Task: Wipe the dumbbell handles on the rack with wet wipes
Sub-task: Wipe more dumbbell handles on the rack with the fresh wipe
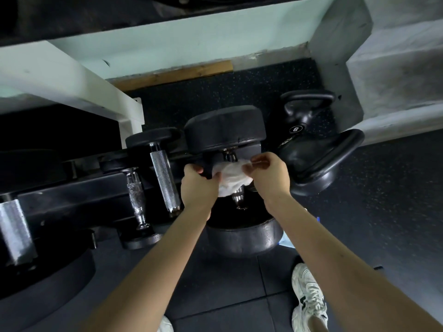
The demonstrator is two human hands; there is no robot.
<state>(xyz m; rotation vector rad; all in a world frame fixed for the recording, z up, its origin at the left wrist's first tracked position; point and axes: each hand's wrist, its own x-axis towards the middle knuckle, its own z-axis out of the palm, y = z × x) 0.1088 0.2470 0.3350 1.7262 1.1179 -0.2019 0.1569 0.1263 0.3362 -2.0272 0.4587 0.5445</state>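
- Wipe [231,177], white and crumpled, lies draped over the handle [237,199] of the big dumbbell [225,127] at the right end of the rack [72,195].
- My left hand [197,185] pinches the wipe's left edge, fingers curled.
- My right hand [271,174] pinches its upper right corner between thumb and forefinger.
- I see smaller dumbbells [165,178] just left of it and a kettlebell [306,121] to the right.

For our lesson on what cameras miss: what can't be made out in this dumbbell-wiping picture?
Head view:
Middle of handle: hidden by wipe, left hand, right hand.
Part of leftmost dumbbell: cut by left edge.
Most of left shoe: cut by bottom edge.
Lettering on kettlebell: too dark, small.
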